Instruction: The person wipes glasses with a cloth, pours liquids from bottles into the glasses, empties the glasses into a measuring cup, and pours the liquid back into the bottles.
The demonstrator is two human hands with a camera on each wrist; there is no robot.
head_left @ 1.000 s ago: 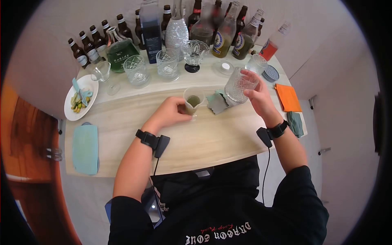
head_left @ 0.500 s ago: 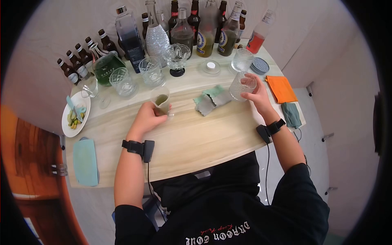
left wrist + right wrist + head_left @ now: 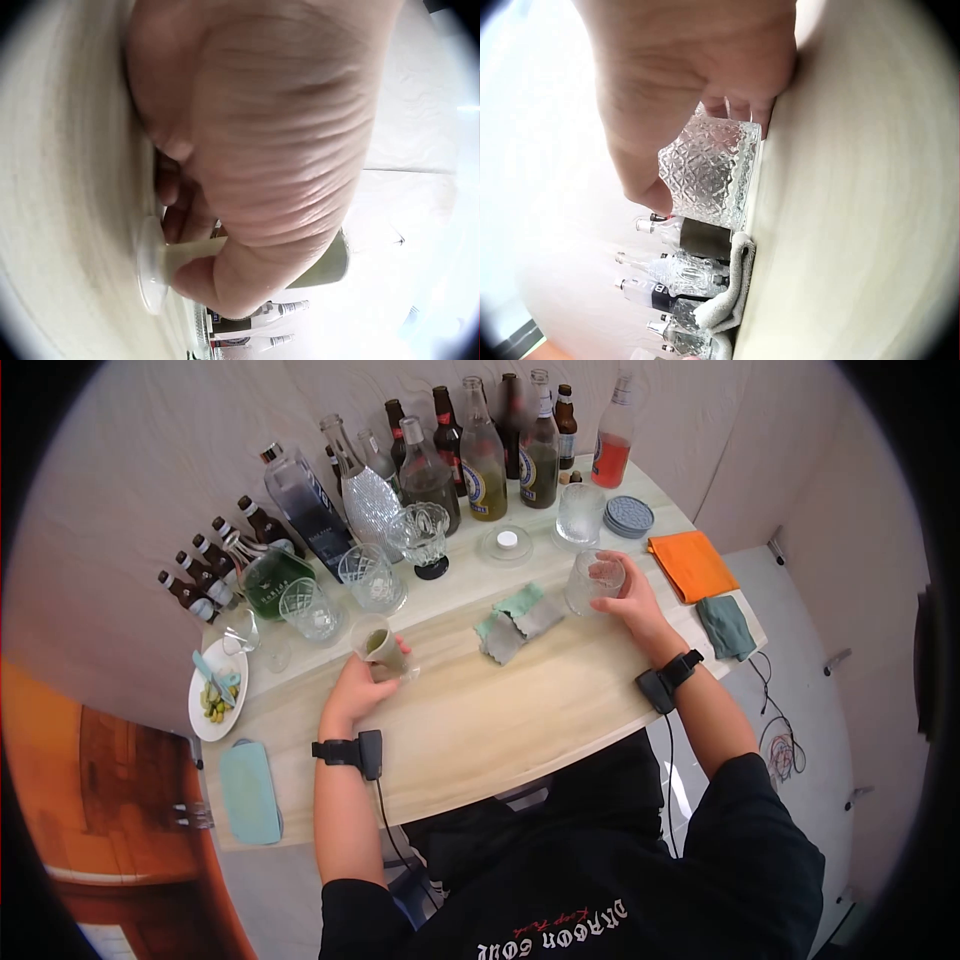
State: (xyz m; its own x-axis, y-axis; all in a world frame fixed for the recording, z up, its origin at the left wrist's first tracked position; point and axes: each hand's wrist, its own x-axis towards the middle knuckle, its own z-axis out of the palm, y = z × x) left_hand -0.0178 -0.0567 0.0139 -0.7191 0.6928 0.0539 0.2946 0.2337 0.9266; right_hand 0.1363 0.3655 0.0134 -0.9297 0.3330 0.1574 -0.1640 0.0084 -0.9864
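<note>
My left hand (image 3: 355, 690) grips a clear footed cup (image 3: 378, 644) with murky green contents, on the left half of the table. In the left wrist view, the round foot (image 3: 150, 266) of this cup is down at the wood, and the thumb lies along its stem. On the right, my right hand (image 3: 632, 603) holds a patterned glass tumbler (image 3: 582, 588) between thumb and fingers. Its base is at the tabletop in the right wrist view. A grey and green cloth (image 3: 517, 626) lies crumpled to the left of the tumbler.
Several bottles (image 3: 483, 465) line the back, with glasses (image 3: 372, 580) before them. A white plate (image 3: 228, 732) of fruit pieces and a light blue board (image 3: 250, 795) are at left. Grey coasters (image 3: 629, 516), an orange cloth (image 3: 690, 567) and a dark green cloth (image 3: 725, 628) are at right.
My left hand has carried the footed cup leftward, away from the cloth. The tumbler, tilted over the cloth's right end before, now stands upright beside it. The head view has shifted too.
</note>
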